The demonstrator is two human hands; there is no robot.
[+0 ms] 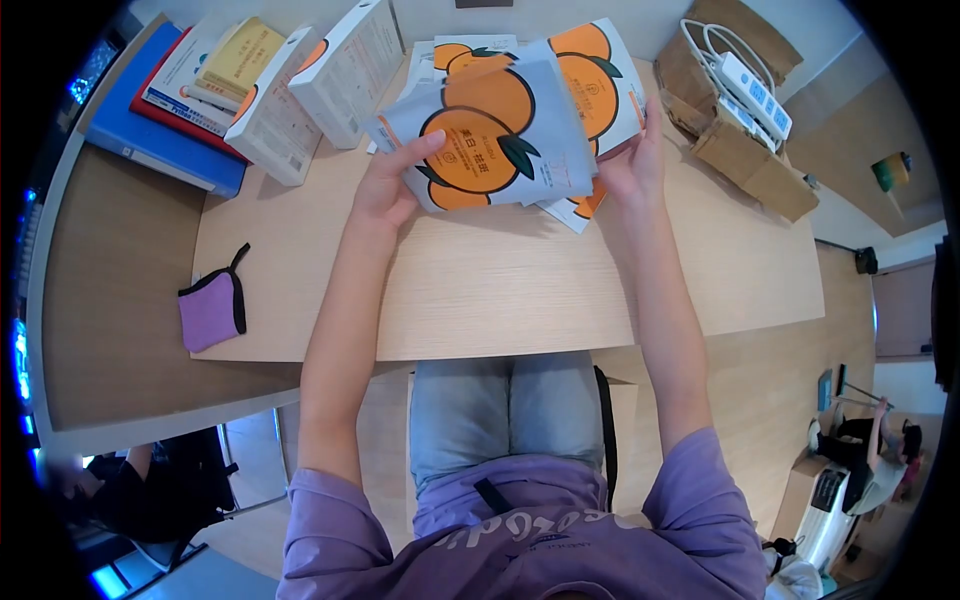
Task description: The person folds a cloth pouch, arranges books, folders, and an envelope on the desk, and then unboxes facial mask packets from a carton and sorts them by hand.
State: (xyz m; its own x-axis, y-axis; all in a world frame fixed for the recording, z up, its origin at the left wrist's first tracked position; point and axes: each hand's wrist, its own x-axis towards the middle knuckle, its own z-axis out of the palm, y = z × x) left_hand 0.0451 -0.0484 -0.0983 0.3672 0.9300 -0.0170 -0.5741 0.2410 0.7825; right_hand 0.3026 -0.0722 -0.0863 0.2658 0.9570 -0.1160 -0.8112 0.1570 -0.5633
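Note:
Several flat packets printed with oranges are held up over the back of the desk. My left hand grips the left edge of the front grey packet, its thumb on the printed side. Around the right side of the bunch is my right hand, closed on a white orange-print packet that shows behind the grey one; part of its fingers is hidden. Another packet pokes out below, and more orange print shows behind, near two upright white boxes.
Books and a blue binder stand at the back left. A purple pouch lies on the desk at left. An open cardboard box holds a power strip at right. Other people sit beyond both sides.

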